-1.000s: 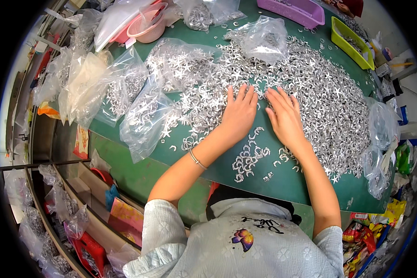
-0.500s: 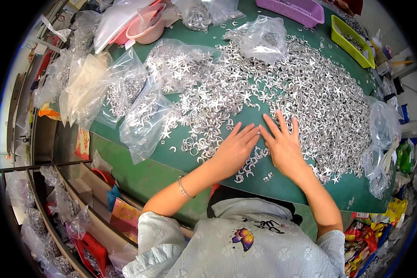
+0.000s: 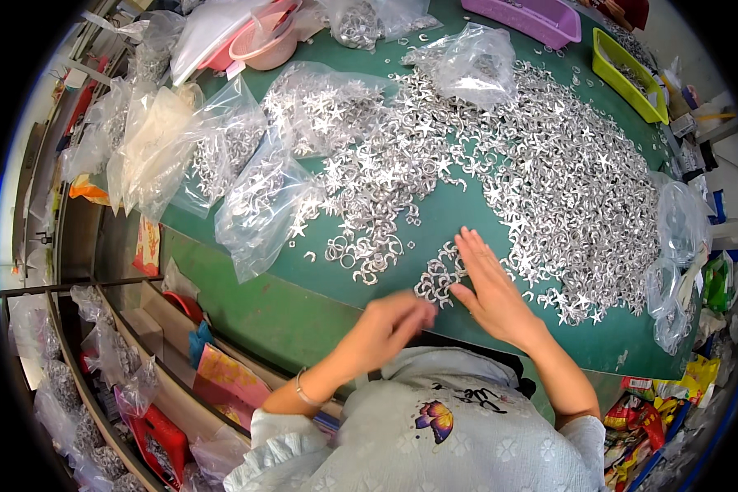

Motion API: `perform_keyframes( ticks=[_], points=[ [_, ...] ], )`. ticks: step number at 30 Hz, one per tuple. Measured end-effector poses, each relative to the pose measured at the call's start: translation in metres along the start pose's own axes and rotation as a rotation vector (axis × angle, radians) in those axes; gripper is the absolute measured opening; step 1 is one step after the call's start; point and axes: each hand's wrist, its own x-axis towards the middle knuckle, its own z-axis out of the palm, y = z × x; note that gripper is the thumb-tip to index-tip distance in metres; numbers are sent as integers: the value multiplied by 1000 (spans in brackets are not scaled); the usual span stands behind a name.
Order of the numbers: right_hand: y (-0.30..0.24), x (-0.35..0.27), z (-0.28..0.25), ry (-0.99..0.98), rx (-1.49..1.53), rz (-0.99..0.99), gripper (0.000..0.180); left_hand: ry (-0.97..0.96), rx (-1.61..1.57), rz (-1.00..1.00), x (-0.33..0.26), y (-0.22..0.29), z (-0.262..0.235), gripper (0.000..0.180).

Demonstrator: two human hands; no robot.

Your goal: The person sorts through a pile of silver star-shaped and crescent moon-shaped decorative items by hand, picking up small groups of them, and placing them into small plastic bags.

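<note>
Small silvery metal pieces, many of them crescents, stars and rings, cover much of the green table (image 3: pixel 320 287). Close to the near edge, a small cluster of crescent pieces (image 3: pixel 439 275) lies apart from the big heap (image 3: pixel 582 205). Against that cluster's right side, my right hand (image 3: pixel 496 295) rests with its fingers stretched out and the thumb apart. My left hand (image 3: pixel 385 328) is at the table's near edge, just left of the cluster. Motion smears its fingers, so I cannot see whether they hold anything.
Clear plastic bags of metal pieces (image 3: pixel 258 217) stand on the left. Beyond them is a pink basket (image 3: pixel 266 51). A purple tray (image 3: pixel 541 23) and a yellow-green tray (image 3: pixel 629 78) sit at the far right. Shelf compartments with bags (image 3: pixel 127 361) are at lower left.
Both hands have come nearer to me, the left one also moving left. The small cluster now sits together beside my right hand, and bare green table shows between it and the heap.
</note>
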Motion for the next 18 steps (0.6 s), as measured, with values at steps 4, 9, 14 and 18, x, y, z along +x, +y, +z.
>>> perform_keyframes(
  ticks=[4, 9, 14, 18],
  points=[
    [-13, 7, 16, -9, -56, -15, 66, -542, -503, -394, -31, -40, 22, 30],
    [-27, 2, 32, 11, -142, -38, 66, -287, -1425, -502, -17, -89, 50, 66],
    [-28, -1, 37, 4, -180, -59, 65, -521, -1838, -448, -2, -100, 49, 92],
    [-35, -6, 44, -24, -195, -65, 66, -637, -2044, -244, -1, -119, 64, 91]
  ],
)
